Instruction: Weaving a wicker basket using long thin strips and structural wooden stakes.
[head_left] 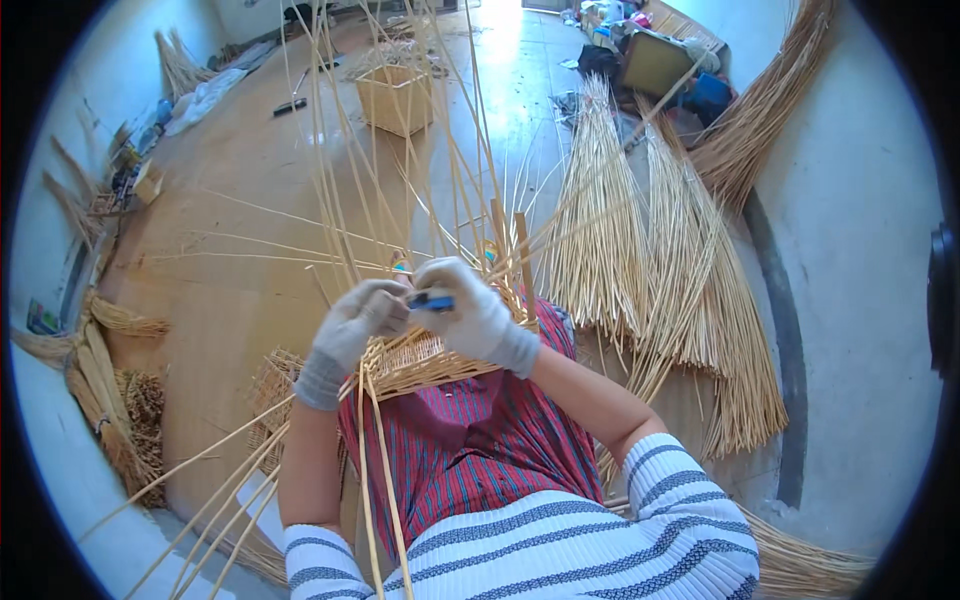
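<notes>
A partly woven wicker basket rests on my lap, over a red striped cloth. Long pale rods rise and fan out from it. My right hand, in a white work glove with a grey cuff, is closed round a small blue tool; its working end is hidden. Close beside it, above the basket's left side, my gloved left hand has its fingers pinched together. What lies between those fingertips is too small to make out.
Large bundles of peeled rods lean at the right, with darker rods behind. A box-shaped container stands ahead on the floor. Another woven piece lies at my left. Loose rods stick out low on the left.
</notes>
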